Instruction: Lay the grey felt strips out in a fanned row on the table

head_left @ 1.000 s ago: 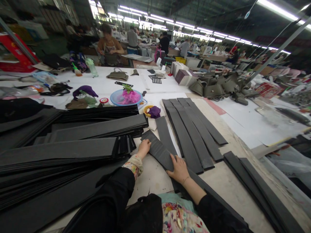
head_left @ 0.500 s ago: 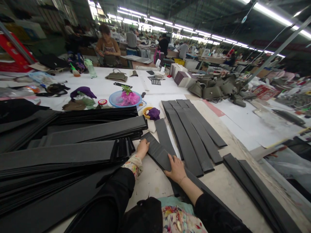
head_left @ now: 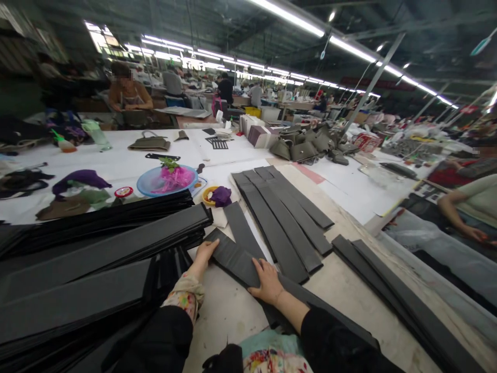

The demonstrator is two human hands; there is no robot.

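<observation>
A long dark grey strip [head_left: 236,262] of flat, leather-like material lies slantwise in front of me. My left hand [head_left: 203,256] is closed on its far left end, with the thumb on top and the other fingers partly hidden at the edge. My right hand [head_left: 267,281] rests on the strip farther along, palm down with fingers spread. Beneath and beyond it a second grey strip [head_left: 243,228] points away from me. Thick stacks of similar strips [head_left: 104,254] are at my left. Several overlapping strips [head_left: 279,223] lie beyond my right hand.
More strips [head_left: 388,290] lie at the right. Behind the stacks are a blue basin [head_left: 145,182] with pink plastic and green leaves, and a yellow bowl [head_left: 207,196] with purple cloth. Olive bags [head_left: 306,145] are heaped farther back. A person [head_left: 471,207] sits at the right.
My view has turned to the right, so the table's things appear farther left and a seated person shows at the right edge. Both hands stay at about the same spots on the strip.
</observation>
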